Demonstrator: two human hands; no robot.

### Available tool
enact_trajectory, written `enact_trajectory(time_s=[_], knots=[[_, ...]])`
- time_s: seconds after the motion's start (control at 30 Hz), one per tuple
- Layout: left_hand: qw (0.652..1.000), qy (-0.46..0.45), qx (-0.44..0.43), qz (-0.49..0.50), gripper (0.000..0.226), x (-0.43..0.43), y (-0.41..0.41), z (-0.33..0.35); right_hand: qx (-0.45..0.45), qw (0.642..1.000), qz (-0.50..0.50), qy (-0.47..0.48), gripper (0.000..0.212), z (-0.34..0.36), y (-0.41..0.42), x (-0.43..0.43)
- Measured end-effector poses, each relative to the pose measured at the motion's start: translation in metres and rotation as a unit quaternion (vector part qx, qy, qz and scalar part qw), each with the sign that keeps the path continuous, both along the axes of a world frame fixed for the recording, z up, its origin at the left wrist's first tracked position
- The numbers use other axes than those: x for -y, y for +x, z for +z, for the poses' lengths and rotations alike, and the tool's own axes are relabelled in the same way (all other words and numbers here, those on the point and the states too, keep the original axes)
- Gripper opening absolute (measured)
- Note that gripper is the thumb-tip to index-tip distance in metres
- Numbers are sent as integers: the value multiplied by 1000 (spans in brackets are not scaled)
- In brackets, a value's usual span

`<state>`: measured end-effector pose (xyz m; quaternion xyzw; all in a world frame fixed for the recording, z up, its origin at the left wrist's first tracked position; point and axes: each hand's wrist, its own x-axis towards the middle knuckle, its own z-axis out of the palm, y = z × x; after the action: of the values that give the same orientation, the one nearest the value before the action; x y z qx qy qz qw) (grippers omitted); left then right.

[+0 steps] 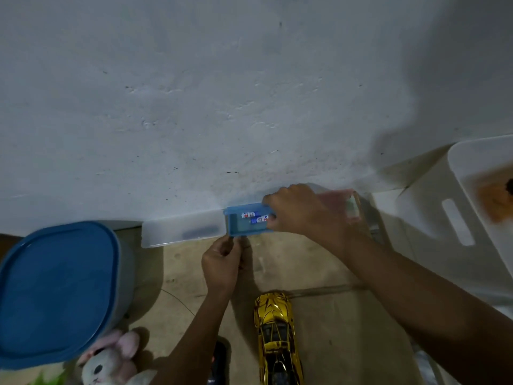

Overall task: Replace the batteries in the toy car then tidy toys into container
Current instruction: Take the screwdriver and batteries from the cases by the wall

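Batteries (254, 218): in blue box (238, 230), long axis 3–9 o'clock. Right hand (294, 212): fingers clamp the box's 3 o'clock end. Left hand (222, 262): at box's 6 o'clock, pinching thin dark item (231, 240). Toy car (277, 337): farther toward 6 o'clock.

Toy car (277, 340): gold chrome finish, upright on its wheels on the floor, long axis running toward the wall.

Batteries (254, 217): two small cells with white, blue and red labels, lying side by side in a shallow blue tray (236, 227) at the foot of the wall. The right hand (297, 211) grips the tray's right end.

Plush rabbit (108, 359): white with pink ears, on the floor at lower left (partly cut off by the frame edge).

White bin (455, 218): open-topped, slot handle in its side, far right; a blurred orange item lies inside.
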<state>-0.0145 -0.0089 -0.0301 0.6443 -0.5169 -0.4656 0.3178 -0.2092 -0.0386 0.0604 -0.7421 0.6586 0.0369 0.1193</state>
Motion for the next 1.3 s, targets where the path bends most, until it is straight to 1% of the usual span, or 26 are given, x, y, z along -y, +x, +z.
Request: enact_trajectory(time_s=[0.03,0.1,0.13,0.2,0.27,0.33,0.43,0.5,0.63,0.73,0.83,0.97,1.03,1.13,1.23,1.3], knots=[[1000,-4,4,-10,18,-1,1,1,30,999,-26,-16,33,-1,-5,-1],[1000,2,-7,-10,18,-2,1,2,100,990,-75,-61,33,-9,-12,-5],[1000,13,-12,1,17,-2,0,3,134,982,-92,-97,31,-14,-12,-8],[999,34,-22,25,25,0,-1,4,177,961,-105,-185,26,-23,-10,-14],[996,61,-48,47,17,1,-2,7,184,945,-108,-250,23,-32,-7,-19],[988,102,-87,75,15,2,-4,10,161,938,-118,-284,21,-41,-4,-24],[964,183,-166,101,14,7,-4,17,122,931,-158,-306,20,-47,0,-29],[947,221,-211,101,11,8,-2,21,124,925,-185,-308,17,-47,4,-27],[930,250,-245,113,12,9,-1,22,183,911,-218,-297,13,-37,6,-20],[929,254,-247,109,13,8,0,22,207,908,-234,-279,16,-35,8,-19],[931,254,-244,96,12,7,3,23,267,887,-251,-282,12,-38,8,-22],[932,254,-249,76,13,4,8,24,287,888,-244,-265,8,-42,7,-46],[930,253,-255,73,14,3,10,24,269,910,-240,-204,13,-46,7,-57],[930,254,-257,73,15,2,10,24,182,960,-203,-65,39,-56,9,-64],[929,257,-257,74,18,2,10,24,109,984,-136,-19,53,-63,16,-60],[927,263,-257,71,21,3,11,23,100,988,-114,-13,57,-69,22,-55]])
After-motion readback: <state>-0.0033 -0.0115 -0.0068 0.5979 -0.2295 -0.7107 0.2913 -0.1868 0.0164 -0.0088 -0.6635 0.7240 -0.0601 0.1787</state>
